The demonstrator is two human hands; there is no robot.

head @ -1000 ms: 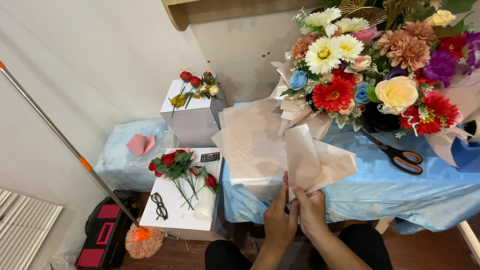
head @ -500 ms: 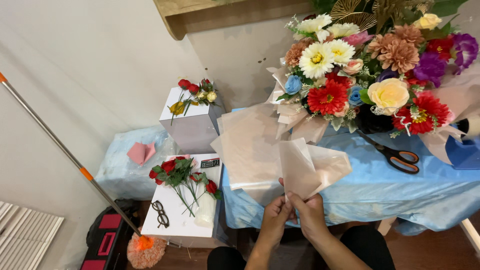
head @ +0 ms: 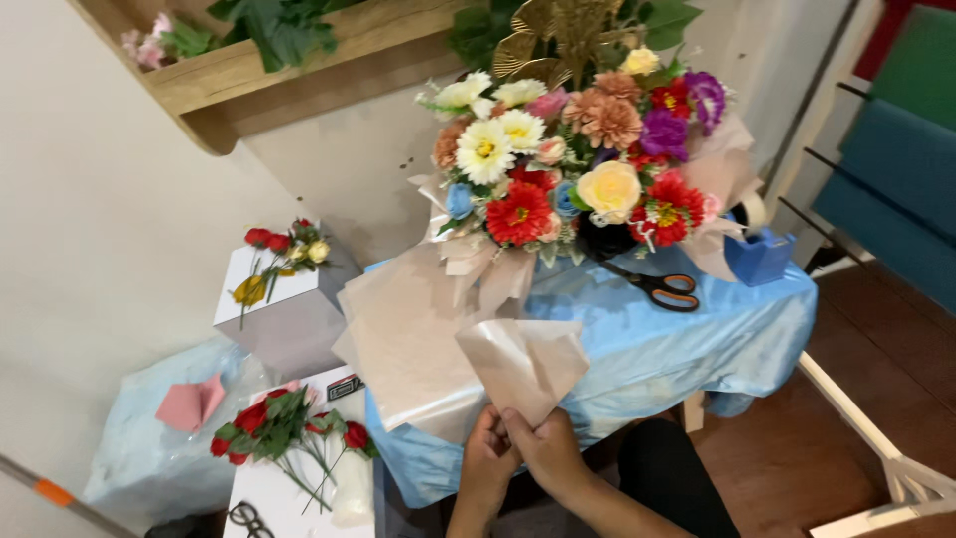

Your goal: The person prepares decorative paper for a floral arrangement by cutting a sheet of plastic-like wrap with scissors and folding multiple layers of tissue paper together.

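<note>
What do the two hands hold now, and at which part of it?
Both the left hand and the right hand pinch a folded sheet of beige wrapping paper at its bottom point, where the folds meet.

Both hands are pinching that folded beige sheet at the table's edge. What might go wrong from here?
The folded wrapping sheet is thin and pinched at its lower corner by the left hand and right hand; pulling hard may tear or crease it. Its upper edge lies close to the bouquet, so swinging it up might snag the wrap. The scissors lie near; a sweep could knock them off the blue-covered table.
</note>
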